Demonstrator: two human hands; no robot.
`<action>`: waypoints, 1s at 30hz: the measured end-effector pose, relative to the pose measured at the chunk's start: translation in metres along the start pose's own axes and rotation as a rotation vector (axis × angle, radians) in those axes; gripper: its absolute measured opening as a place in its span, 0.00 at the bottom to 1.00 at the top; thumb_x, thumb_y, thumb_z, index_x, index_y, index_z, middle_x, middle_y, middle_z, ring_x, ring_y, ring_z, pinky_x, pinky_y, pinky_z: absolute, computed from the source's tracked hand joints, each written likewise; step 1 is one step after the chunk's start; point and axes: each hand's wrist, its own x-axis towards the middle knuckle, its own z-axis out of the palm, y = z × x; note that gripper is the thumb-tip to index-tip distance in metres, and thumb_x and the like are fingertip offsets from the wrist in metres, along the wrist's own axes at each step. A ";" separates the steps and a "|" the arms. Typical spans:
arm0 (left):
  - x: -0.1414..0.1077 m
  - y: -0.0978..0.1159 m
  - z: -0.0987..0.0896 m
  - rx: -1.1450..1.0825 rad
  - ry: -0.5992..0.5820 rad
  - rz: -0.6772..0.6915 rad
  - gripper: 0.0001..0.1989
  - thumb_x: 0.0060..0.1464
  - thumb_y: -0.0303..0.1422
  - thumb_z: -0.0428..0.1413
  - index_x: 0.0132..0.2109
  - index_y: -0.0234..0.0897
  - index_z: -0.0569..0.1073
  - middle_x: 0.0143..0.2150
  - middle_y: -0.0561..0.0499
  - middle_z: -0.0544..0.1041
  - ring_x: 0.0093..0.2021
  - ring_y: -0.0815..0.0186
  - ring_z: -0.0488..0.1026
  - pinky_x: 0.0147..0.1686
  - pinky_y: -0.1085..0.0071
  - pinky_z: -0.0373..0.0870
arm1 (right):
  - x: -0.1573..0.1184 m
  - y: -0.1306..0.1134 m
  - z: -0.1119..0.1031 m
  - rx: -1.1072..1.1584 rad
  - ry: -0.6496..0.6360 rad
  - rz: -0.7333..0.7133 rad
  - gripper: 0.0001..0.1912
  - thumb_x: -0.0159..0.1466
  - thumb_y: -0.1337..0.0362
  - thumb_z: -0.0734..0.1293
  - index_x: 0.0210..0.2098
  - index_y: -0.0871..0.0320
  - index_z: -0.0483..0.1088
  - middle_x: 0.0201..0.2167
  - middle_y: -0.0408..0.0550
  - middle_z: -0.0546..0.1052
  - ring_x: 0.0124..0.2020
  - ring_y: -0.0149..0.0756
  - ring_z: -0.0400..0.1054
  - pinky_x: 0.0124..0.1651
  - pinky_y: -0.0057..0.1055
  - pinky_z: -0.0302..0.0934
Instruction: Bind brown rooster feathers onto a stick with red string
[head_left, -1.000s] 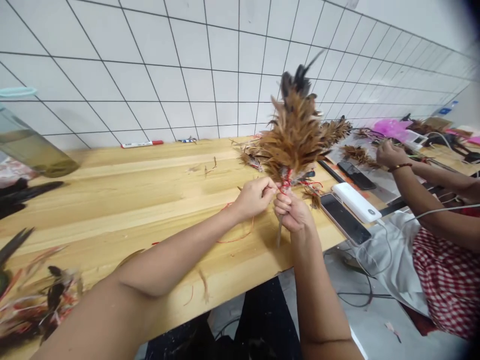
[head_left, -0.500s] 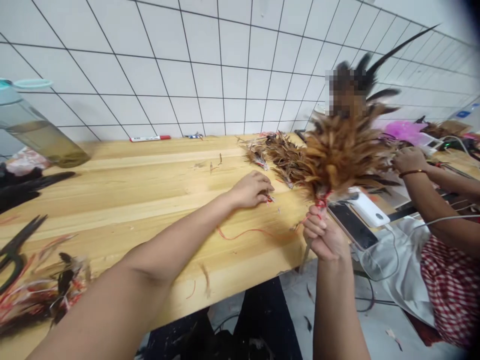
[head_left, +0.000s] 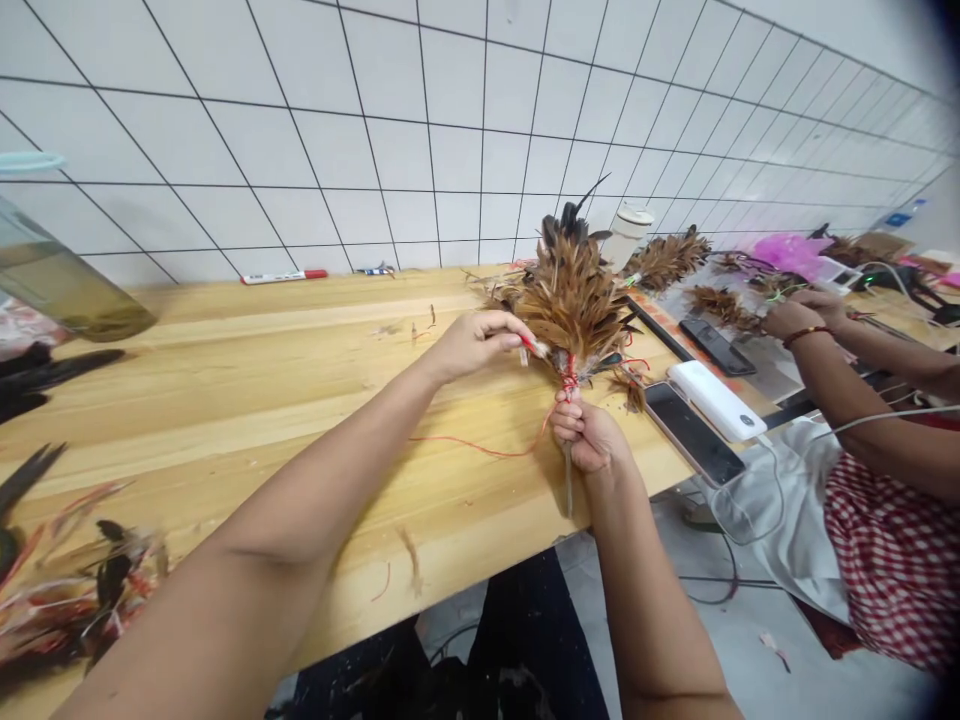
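Note:
My right hand [head_left: 589, 432] is wrapped round the bound base of a feather duster [head_left: 574, 300], just below its red string winding [head_left: 570, 375]. The duster stands upright, brown feathers fanned out with dark ones at the top, and its thin stick [head_left: 568, 485] shows beneath the fist. Left of it, my left hand [head_left: 484, 343] pinches a small red and whitish tuft [head_left: 534, 346] against the lower feathers; its exact kind is unclear. A red string [head_left: 480, 449] trails across the wooden table from the winding.
Beside the duster lie a phone [head_left: 694, 432] and a white power bank [head_left: 716, 400]. A co-worker's hands [head_left: 799, 315] work at the right. On the left are scissors [head_left: 26, 485], scraps [head_left: 112, 590] and a tilted bottle [head_left: 67, 280]. A marker [head_left: 285, 277] rests by the tiled wall.
My right hand has brought the duster left and lower over the table. My left hand has lifted the small red tuft off the table to the duster's lower feathers.

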 end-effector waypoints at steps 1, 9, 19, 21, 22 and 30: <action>0.000 0.006 0.004 0.044 -0.084 0.035 0.09 0.55 0.32 0.54 0.40 0.33 0.76 0.40 0.45 0.79 0.41 0.65 0.75 0.45 0.68 0.67 | 0.000 0.001 0.000 0.009 0.011 0.017 0.08 0.64 0.74 0.58 0.30 0.58 0.60 0.14 0.31 0.51 0.12 0.20 0.43 0.14 0.15 0.38; -0.005 0.012 0.030 0.279 -0.245 0.072 0.05 0.51 0.25 0.56 0.36 0.34 0.76 0.35 0.50 0.79 0.36 0.68 0.74 0.39 0.74 0.65 | -0.006 0.003 0.006 0.001 0.039 0.119 0.11 0.66 0.73 0.55 0.27 0.59 0.57 0.15 0.32 0.51 0.12 0.19 0.42 0.13 0.15 0.38; -0.005 0.005 0.031 0.427 -0.243 0.170 0.06 0.51 0.25 0.54 0.33 0.36 0.76 0.32 0.50 0.79 0.33 0.68 0.72 0.37 0.73 0.63 | -0.012 0.003 0.004 -0.145 -0.114 0.133 0.05 0.65 0.69 0.60 0.38 0.63 0.66 0.16 0.32 0.49 0.14 0.21 0.40 0.15 0.14 0.42; -0.006 0.006 0.033 0.470 -0.242 0.201 0.06 0.52 0.25 0.54 0.33 0.36 0.76 0.32 0.50 0.78 0.33 0.68 0.71 0.36 0.73 0.62 | -0.012 0.003 0.003 -0.164 -0.124 0.130 0.04 0.65 0.69 0.60 0.38 0.62 0.66 0.17 0.32 0.49 0.14 0.21 0.40 0.15 0.14 0.42; -0.006 0.006 0.034 0.495 -0.246 0.216 0.06 0.52 0.25 0.54 0.33 0.36 0.76 0.32 0.50 0.78 0.33 0.68 0.71 0.36 0.73 0.61 | -0.012 0.004 0.003 -0.174 -0.126 0.133 0.04 0.65 0.69 0.60 0.38 0.62 0.66 0.17 0.32 0.49 0.14 0.21 0.39 0.15 0.14 0.42; -0.010 0.006 0.042 0.636 -0.184 0.210 0.06 0.53 0.26 0.52 0.35 0.36 0.74 0.33 0.48 0.76 0.34 0.66 0.70 0.35 0.72 0.62 | -0.011 0.005 0.002 -0.213 -0.138 0.092 0.05 0.65 0.69 0.62 0.32 0.62 0.65 0.16 0.31 0.49 0.15 0.20 0.38 0.15 0.13 0.40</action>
